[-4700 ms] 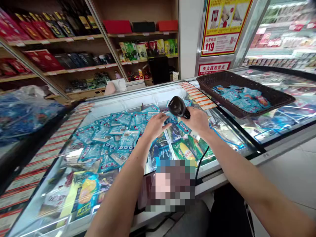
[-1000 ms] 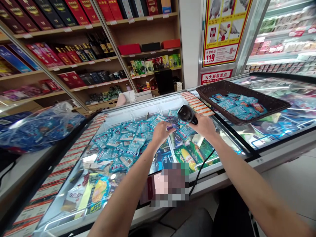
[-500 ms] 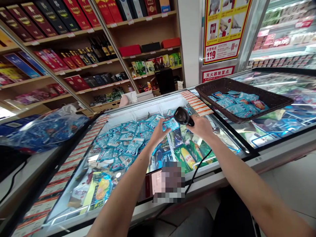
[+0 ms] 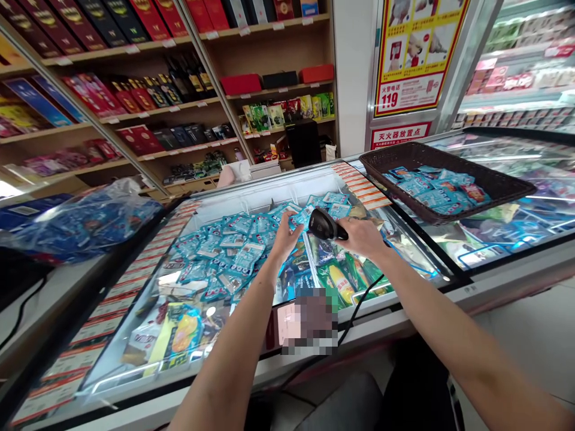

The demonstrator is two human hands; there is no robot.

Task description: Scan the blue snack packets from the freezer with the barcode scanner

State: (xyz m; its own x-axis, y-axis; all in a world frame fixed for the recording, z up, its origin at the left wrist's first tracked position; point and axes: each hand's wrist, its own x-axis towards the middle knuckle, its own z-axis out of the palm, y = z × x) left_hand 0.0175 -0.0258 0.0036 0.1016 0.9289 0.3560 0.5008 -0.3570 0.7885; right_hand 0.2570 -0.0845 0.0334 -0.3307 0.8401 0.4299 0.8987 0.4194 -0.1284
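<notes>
**Two bare hands with a barcode scanner over a shop freezer of blue packets**

In a shop, a long glass-topped chest freezer (image 4: 269,182) fills the lower part of the view. Behind it stand wooden shelves (image 4: 269,90) of boxed bottles and red gift boxes, and a yellow-and-red fire notice (image 4: 413,66) showing "119" hangs on a pillar. A basket of dark woven wicker (image 4: 390,185) rests on the glass at the freezer's right, holding more blue packets. A bulging blue plastic bag (image 4: 85,224) lies off the freezer's left edge.

Inside, a heap of small blue packets (image 4: 224,251) fills the left compartment, and yellow-and-green packages (image 4: 341,284) lie in the right one, near the front edge. A pixelated patch (image 4: 312,317) hides part of that edge.

Above the divider near the far side, the right hand (image 4: 362,236) is clenched around a black handheld barcode scanner (image 4: 323,224), whose black cable (image 4: 359,305) runs down over the front edge. The left hand (image 4: 285,236) is just beside the scanner, its fingers (image 4: 291,220) among the packets; whether they grip one, I cannot tell.
</notes>
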